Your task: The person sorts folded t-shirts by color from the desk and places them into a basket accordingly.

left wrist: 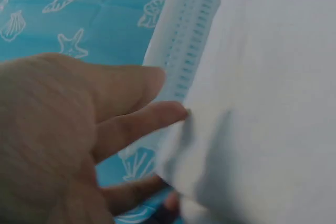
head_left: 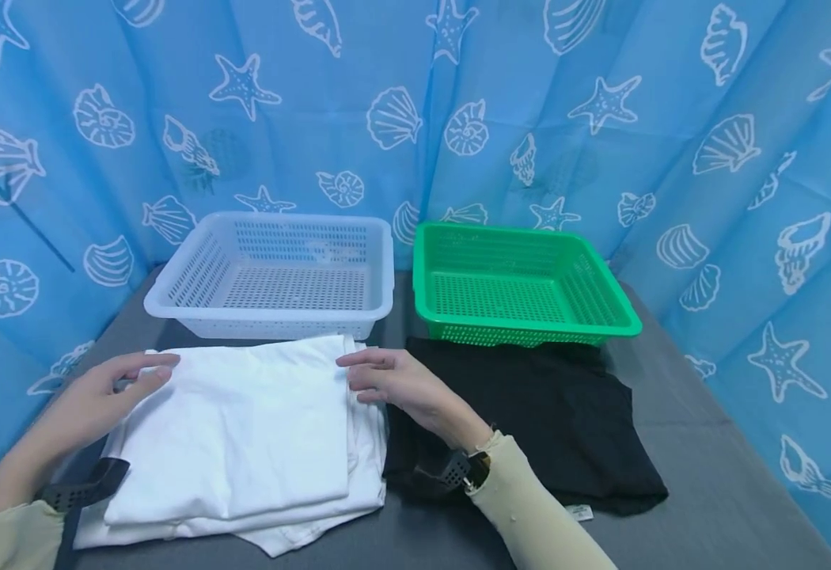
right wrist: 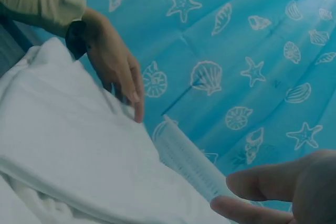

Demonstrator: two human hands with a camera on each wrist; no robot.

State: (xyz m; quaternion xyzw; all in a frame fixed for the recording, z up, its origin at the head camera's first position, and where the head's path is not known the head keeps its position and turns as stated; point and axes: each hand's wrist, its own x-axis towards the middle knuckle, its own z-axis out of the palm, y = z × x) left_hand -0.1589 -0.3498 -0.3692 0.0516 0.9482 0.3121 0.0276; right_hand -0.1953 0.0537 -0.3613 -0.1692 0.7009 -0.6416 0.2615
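Your left hand (head_left: pixel 112 388) lies with relaxed fingers on the far left corner of the folded white cloth (head_left: pixel 244 439), and your right hand (head_left: pixel 401 384) touches its far right edge, fingers straight and apart, gripping nothing. The head view alone shows the cloth on the grey desk (head_left: pixel 707 475), just beside a black cloth (head_left: pixel 551 419), with a white basket (head_left: pixel 280 273) and a green basket (head_left: pixel 522 285) behind. Your left wrist view adds fingertips (left wrist: pixel 170 113) meeting the cloth's corner; your right wrist view shows the opposite hand from across.
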